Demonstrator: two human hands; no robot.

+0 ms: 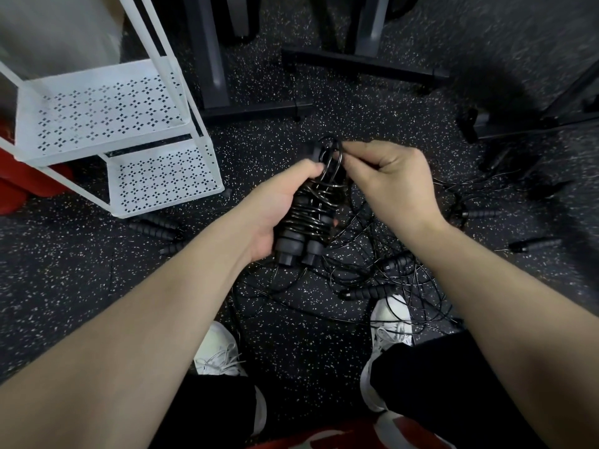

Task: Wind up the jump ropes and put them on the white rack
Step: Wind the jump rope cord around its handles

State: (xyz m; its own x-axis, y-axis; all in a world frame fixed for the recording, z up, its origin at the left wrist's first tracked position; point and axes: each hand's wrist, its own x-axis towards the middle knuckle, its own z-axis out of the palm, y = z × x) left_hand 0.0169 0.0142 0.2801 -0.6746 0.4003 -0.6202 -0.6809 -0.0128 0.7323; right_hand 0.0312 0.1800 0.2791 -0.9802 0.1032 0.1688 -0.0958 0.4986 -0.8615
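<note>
My left hand (278,205) grips a black jump rope bundle (308,218): two handles side by side with the cord wound round them in several turns. My right hand (389,179) pinches the cord's end loop (334,150) at the top of the bundle. The white rack (107,124) stands to the left, with two perforated shelves showing. Loose black jump ropes (372,273) lie tangled on the floor under my hands. Other handles lie at the right (534,245) and near the rack's foot (155,226).
The floor is dark speckled rubber. Black machine bases (363,64) stand at the back, another frame at the far right (531,124). A red object (19,186) sits behind the rack. My white shoes (389,322) are below, the cord tangle running over the right one.
</note>
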